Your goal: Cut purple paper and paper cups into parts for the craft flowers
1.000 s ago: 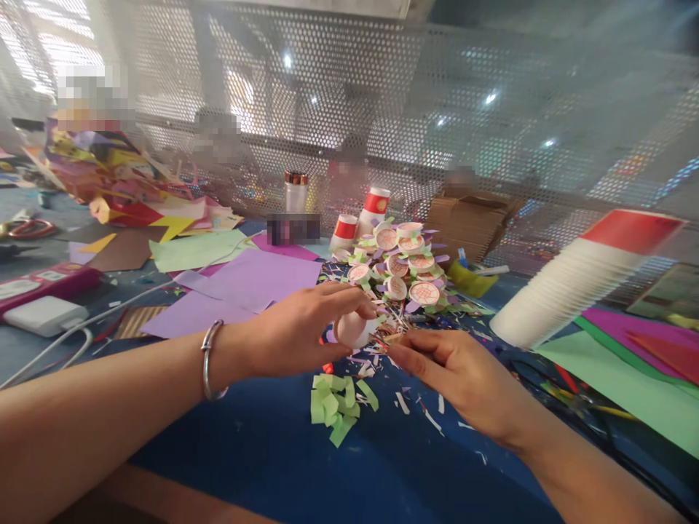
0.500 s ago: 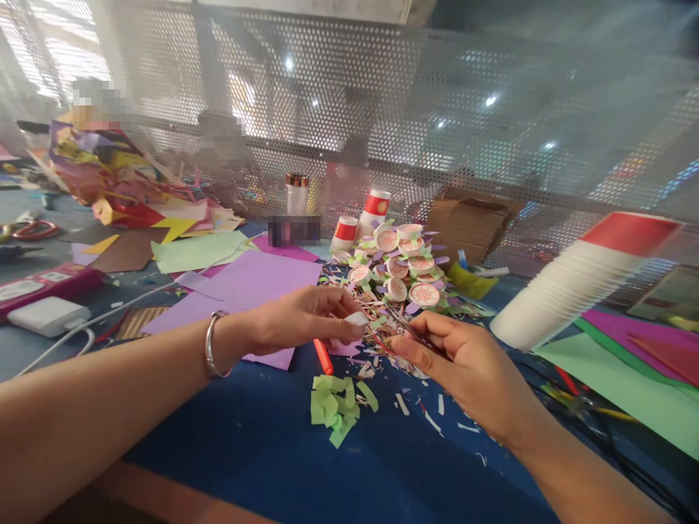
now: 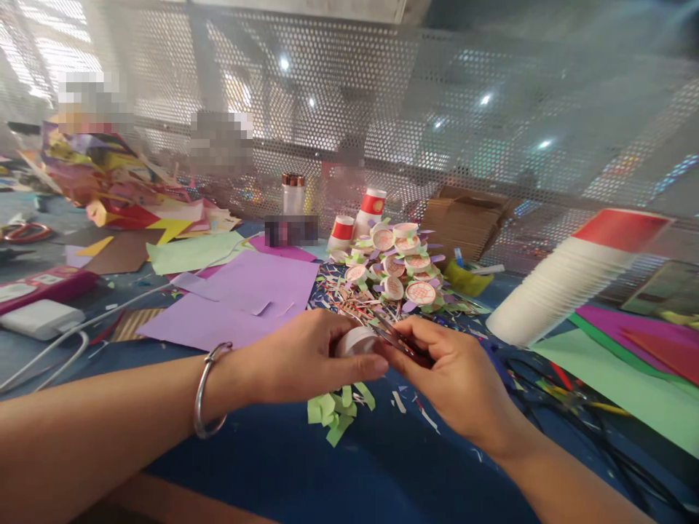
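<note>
Between the thumb and fingers of my left hand [image 3: 300, 362] is a white paper cup base [image 3: 357, 339], a short round piece with a low rim. My right hand [image 3: 456, 382] grips scissors [image 3: 394, 335], whose blades reach to the edge of that piece. My fingers partly hide both items. Just beyond my hands rises a pile of similar cup bases [image 3: 393, 286], with red-orange line drawings and green and purple paper tabs. Small green paper pieces [image 3: 338, 420] lie on the blue table below my left hand.
Purple paper sheets [image 3: 262, 291] and a white cable [image 3: 125, 309] lie to the left. A leaning stack of paper cups [image 3: 568, 280] stands at the right, by coloured sheets and black cables. Behind are two red-and-white cups, a cardboard box [image 3: 459, 222] and a perforated screen.
My left hand has come lower and closer to the scissors, and the cup base shows more of its round shape. The orange pen-like stick is now hidden behind that hand.
</note>
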`<state>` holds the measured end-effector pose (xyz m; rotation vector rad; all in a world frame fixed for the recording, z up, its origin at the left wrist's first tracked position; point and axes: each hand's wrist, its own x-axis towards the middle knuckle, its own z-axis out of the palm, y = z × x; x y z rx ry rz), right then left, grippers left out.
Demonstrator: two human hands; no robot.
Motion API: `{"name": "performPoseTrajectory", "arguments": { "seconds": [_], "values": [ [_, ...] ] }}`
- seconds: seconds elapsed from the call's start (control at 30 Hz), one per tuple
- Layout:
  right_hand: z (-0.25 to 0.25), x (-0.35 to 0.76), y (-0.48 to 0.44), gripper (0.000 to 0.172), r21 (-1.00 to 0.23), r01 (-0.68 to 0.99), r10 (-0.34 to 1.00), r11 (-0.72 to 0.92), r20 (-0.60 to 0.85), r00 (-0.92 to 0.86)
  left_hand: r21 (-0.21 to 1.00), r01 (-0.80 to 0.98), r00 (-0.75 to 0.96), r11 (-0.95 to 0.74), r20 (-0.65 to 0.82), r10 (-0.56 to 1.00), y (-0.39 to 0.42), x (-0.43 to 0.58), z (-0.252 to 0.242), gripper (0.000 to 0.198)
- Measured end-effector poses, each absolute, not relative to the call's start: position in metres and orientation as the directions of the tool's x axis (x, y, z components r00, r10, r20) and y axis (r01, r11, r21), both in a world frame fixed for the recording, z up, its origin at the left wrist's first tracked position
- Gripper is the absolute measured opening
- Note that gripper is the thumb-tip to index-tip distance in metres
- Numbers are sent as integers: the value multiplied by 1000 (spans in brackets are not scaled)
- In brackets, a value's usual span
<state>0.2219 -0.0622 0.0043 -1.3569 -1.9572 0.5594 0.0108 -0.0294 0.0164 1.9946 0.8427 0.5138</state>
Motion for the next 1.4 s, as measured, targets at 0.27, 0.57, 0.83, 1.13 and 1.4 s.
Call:
{"name": "performPoseTrajectory", "arguments": {
  "seconds": [0.27, 0.57, 0.83, 1.13, 1.4],
  "values": [
    [8, 220, -63, 28, -828, 490, 947, 273, 143, -287, 753, 419, 710, -508, 77, 700, -29, 8, 23, 25],
    [26, 222, -70, 27, -941, 300, 893, 157, 5, -451, 918, 189, 890, -348, -10, 455, -22, 1, 31, 24],
    [12, 227, -56, 26, -953, 231, 940, 196, 115, -322, 972, 174, 765, -156, -34, 643, -21, 9, 14, 28],
    [11, 228, -61, 30, -757, 557, 936, 340, 217, -277, 980, -102, 627, -173, 199, 753, -11, 13, 7, 17],
    [9, 227, -63, 29, -704, 589, 917, 397, 268, -296, 982, -127, 627, -142, 190, 756, -17, 16, 6, 15]
  ]
}}
